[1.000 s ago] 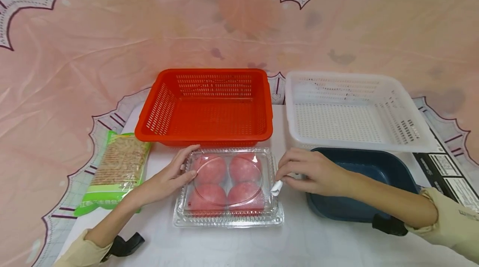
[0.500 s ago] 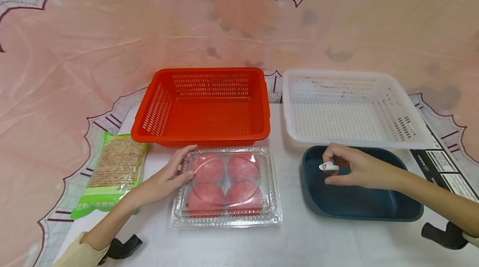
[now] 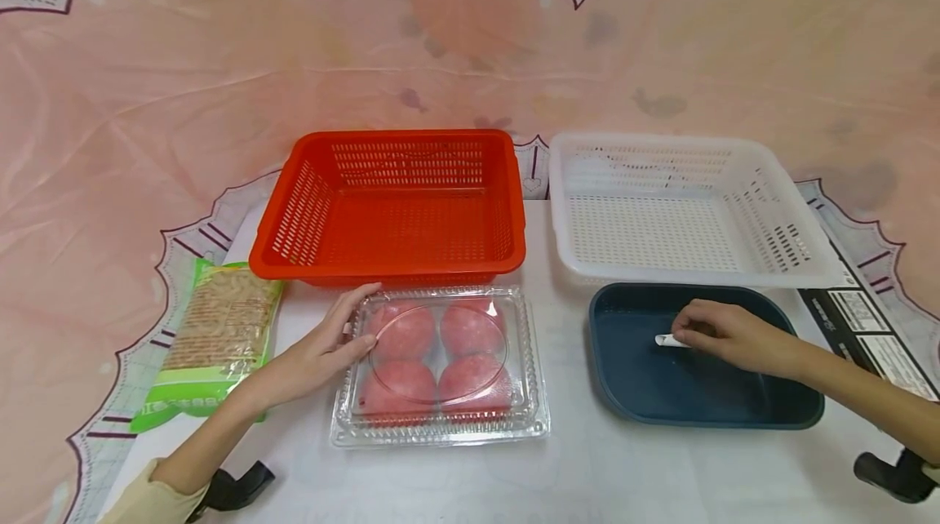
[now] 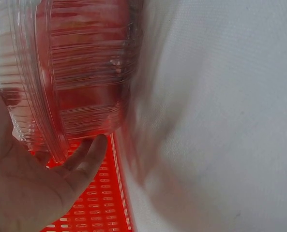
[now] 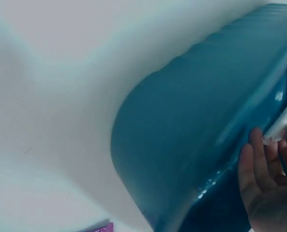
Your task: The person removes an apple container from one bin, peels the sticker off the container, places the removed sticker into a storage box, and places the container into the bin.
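Note:
In the head view my left hand (image 3: 326,353) holds the left side of a clear plastic clamshell box (image 3: 530,418). Its thumb lies over the lid, and its fingers reach round the far corner, as the left wrist view also shows. Several round, pink-red fruits (image 3: 400,328), peach-like, show through the lid. My right hand (image 3: 738,336) pinches a small white rolled strip (image 3: 670,340) between thumb and fingers, low over the dark blue basin (image 3: 624,393). The right wrist view has this white strip (image 5: 281,124) at the fingertips, inside the basin's rim.
A red perforated basket (image 3: 396,271) stands behind the box, and a white one (image 3: 676,271) behind the basin. Left of the box lies a green-edged food packet (image 3: 220,328). A black printed carton (image 3: 866,328) is at the right, partly under the white basket.
My right hand has moved right from the box's edge to over the blue basin, carrying the white strip, and has lowered into it. My left hand stays at the box.

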